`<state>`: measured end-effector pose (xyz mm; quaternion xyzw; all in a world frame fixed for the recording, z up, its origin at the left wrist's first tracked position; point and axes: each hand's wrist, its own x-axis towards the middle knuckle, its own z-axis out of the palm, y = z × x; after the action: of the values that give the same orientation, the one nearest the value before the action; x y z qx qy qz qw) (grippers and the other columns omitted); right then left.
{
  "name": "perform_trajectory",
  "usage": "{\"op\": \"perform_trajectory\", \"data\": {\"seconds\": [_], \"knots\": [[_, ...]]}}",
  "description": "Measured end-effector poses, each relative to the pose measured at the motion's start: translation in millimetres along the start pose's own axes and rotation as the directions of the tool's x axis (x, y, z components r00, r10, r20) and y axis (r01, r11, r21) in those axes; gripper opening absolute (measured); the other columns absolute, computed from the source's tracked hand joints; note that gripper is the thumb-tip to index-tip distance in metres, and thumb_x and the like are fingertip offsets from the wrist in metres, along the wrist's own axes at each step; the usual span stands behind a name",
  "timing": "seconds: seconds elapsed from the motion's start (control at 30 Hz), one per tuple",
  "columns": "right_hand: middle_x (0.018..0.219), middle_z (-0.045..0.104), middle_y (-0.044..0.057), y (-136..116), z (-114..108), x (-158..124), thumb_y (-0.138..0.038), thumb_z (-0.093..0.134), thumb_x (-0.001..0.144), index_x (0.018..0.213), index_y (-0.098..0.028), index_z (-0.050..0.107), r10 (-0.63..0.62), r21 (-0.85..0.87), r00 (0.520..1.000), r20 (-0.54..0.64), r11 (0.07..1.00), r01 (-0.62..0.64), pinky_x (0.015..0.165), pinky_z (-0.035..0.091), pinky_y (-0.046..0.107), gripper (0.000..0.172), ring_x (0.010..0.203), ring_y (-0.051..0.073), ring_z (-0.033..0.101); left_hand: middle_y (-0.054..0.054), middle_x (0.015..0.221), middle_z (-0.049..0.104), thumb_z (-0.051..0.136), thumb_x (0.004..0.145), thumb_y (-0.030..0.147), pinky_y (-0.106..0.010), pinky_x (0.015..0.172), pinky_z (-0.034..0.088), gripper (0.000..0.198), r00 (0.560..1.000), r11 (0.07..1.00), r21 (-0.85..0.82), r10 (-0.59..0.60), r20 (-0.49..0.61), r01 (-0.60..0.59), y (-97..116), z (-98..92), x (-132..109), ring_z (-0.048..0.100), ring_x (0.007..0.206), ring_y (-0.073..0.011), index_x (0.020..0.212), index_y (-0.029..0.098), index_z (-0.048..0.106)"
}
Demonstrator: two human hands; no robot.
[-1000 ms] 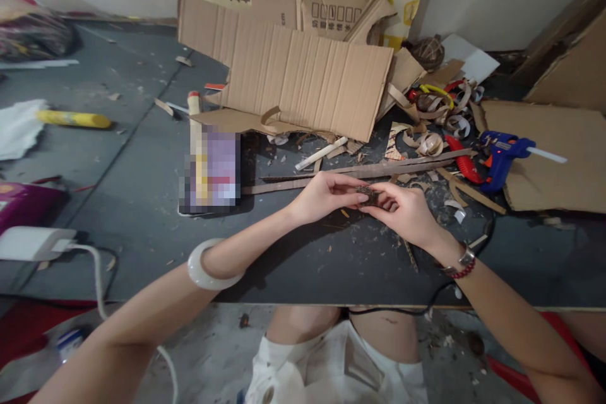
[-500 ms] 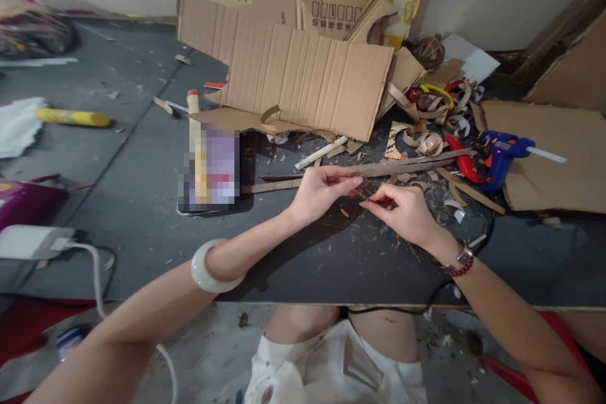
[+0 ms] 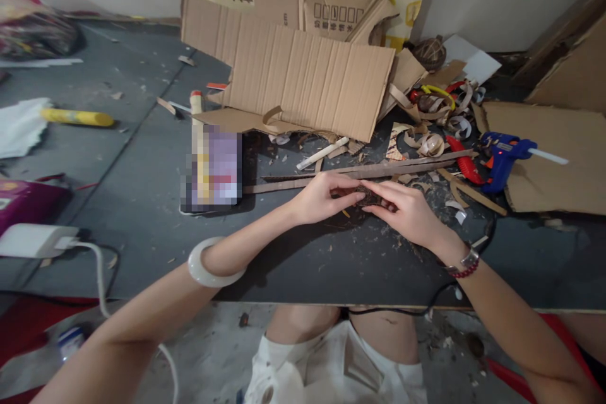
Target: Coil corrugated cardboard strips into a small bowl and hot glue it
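Between my two hands, over the middle of the table, is a small dark brown piece that looks fibrous and twiggy; fingers cover most of it. My left hand closes its thumb and fingers on the left side of this piece. From the right, my right hand grips it with curled fingers, and the fingertips of both hands nearly meet. Long brown cardboard strips lie just beyond the hands. Bits of brown fibre are scattered on the tabletop beneath.
A blue hot glue gun with a white stick lies at right, near red-handled pliers or cutters. Corrugated cardboard stands behind. A blurred phone-like object, a yellow tube and a white charger are on the left.
My right fingers have moved up and left to meet the left fingertips around the brown piece, which shows more compactly between them. The surroundings appear unchanged apart from a slight camera shift.
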<state>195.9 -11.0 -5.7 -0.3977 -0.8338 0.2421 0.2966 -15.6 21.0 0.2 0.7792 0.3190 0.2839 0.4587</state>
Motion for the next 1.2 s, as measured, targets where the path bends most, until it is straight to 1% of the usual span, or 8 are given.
{"op": "perform_trajectory", "data": {"seconds": [0.2, 0.33, 0.47, 0.7, 0.8, 0.93, 1.07, 1.2], "knots": [[0.098, 0.071, 0.005, 0, 0, 0, -0.027, 0.067, 0.082, 0.117, -0.018, 0.063, -0.027, -0.026, 0.993, -0.119, 0.999, 0.024, 0.063, 0.057, 0.024, 0.036, 0.067, 0.012, 0.065, -0.009, 0.098, 0.071, 0.060, 0.085, 0.032, -0.023, 0.068, 0.054, 0.034, 0.985, 0.948, -0.288, -0.161, -0.061, 0.137, 0, 10.7, -1, 0.065, 0.073, -0.0124, 0.111, 0.010, 0.065], [0.091, 0.073, 0.004, -2, 2, -1, -0.027, 0.069, 0.080, 0.108, -0.018, 0.066, -0.014, -0.017, 0.983, -0.185, 1.000, 0.011, 0.058, 0.056, 0.022, 0.029, 0.062, 0.011, 0.065, -0.005, 0.079, 0.068, 0.069, 0.078, 0.032, -0.022, 0.061, 0.053, 0.039, 0.966, 0.928, -0.308, -0.246, -0.079, 0.211, 3, 14.4, -2, 0.063, 0.065, -0.0117, 0.109, 0.008, 0.064], [0.083, 0.072, 0.001, -4, 5, -2, -0.028, 0.070, 0.079, 0.107, -0.020, 0.064, 0.079, 0.057, 0.986, -0.146, 0.996, -0.071, 0.058, 0.055, 0.020, 0.030, 0.062, 0.011, 0.065, -0.001, 0.068, 0.065, 0.071, 0.077, 0.029, -0.018, 0.052, 0.049, 0.033, 0.957, 0.919, -0.315, -0.276, -0.088, 0.236, 4, 14.3, -1, 0.059, 0.055, -0.0085, 0.103, 0.010, 0.066], [0.072, 0.069, -0.001, -6, 4, -1, -0.035, 0.073, 0.076, 0.105, -0.020, 0.064, 0.177, 0.130, 0.974, -0.139, 0.979, -0.159, 0.055, 0.053, 0.021, 0.033, 0.056, 0.010, 0.062, -0.004, 0.072, 0.070, 0.061, 0.084, 0.043, -0.023, 0.065, 0.056, 0.038, 0.941, 0.830, -0.477, -0.339, -0.022, 0.288, 1, 10.7, 1, 0.065, 0.063, -0.0111, 0.100, 0.010, 0.068], [0.066, 0.068, -0.001, -7, 2, 1, -0.040, 0.074, 0.074, 0.096, -0.019, 0.063, 0.248, 0.180, 0.955, -0.162, 0.959, -0.218, 0.051, 0.051, 0.021, 0.033, 0.052, 0.011, 0.060, -0.004, 0.075, 0.069, 0.058, 0.087, 0.040, -0.025, 0.066, 0.057, 0.036, 0.953, 0.890, -0.418, -0.266, -0.147, 0.184, 2, 11.0, 0, 0.065, 0.064, -0.0112, 0.105, 0.011, 0.065], [0.064, 0.067, 0.000, -9, 0, 3, -0.046, 0.075, 0.070, 0.088, -0.019, 0.061, 0.310, 0.222, 0.932, -0.187, 0.938, -0.267, 0.049, 0.050, 0.023, 0.036, 0.051, 0.012, 0.059, -0.006, 0.084, 0.067, 0.063, 0.083, 0.028, -0.025, 0.068, 0.056, 0.021, 0.946, 0.994, -0.098, 0.011, -0.324, -0.045, 4, 12.2, -4, 0.064, 0.072, -0.0130, 0.099, 0.014, 0.065], [0.063, 0.067, 0.000, -10, 0, 2, -0.047, 0.075, 0.069, 0.086, -0.019, 0.059, 0.335, 0.250, 0.923, -0.189, 0.926, -0.285, 0.048, 0.049, 0.023, 0.037, 0.051, 0.012, 0.060, -0.007, 0.086, 0.065, 0.063, 0.083, 0.022, -0.024, 0.069, 0.055, 0.012, 0.930, 0.975, 0.110, 0.218, -0.295, -0.193, 6, 10.6, -6, 0.062, 0.075, -0.0125, 0.092, 0.014, 0.064], [0.062, 0.066, 0.000, -10, -1, 2, -0.047, 0.075, 0.070, 0.086, -0.020, 0.057, 0.340, 0.262, 0.925, -0.173, 0.921, -0.289, 0.048, 0.049, 0.024, 0.037, 0.052, 0.013, 0.060, -0.006, 0.087, 0.066, 0.061, 0.084, 0.019, -0.025, 0.071, 0.053, 0.008, 0.919, 0.945, 0.214, 0.299, -0.256, -0.247, 5, 8.4, -6, 0.061, 0.079, -0.0133, 0.090, 0.015, 0.064]]}}
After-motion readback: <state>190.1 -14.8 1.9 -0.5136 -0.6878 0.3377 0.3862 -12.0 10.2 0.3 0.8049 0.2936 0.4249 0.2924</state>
